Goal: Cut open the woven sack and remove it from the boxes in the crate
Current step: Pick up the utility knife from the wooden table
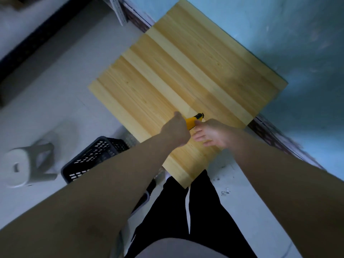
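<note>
A yellow utility knife (pixel 193 121) with a black tip sits over the near part of the wooden tabletop (pixel 186 71). My left hand (pixel 176 130) is closed around its handle. My right hand (pixel 210 135) hovers right beside the knife with its fingers spread, fingertips close to the yellow body. A black perforated plastic crate (pixel 93 159) stands on the floor to the left of the table, largely hidden behind my left forearm. Its contents do not show, and no woven sack or boxes are visible.
A grey and white plastic stool (pixel 26 164) stands on the light floor at the far left. A blue wall (pixel 279 34) runs behind the table. A dark strip (pixel 24 51) crosses the upper left. My legs in black trousers (pixel 186 220) are below the table's near corner.
</note>
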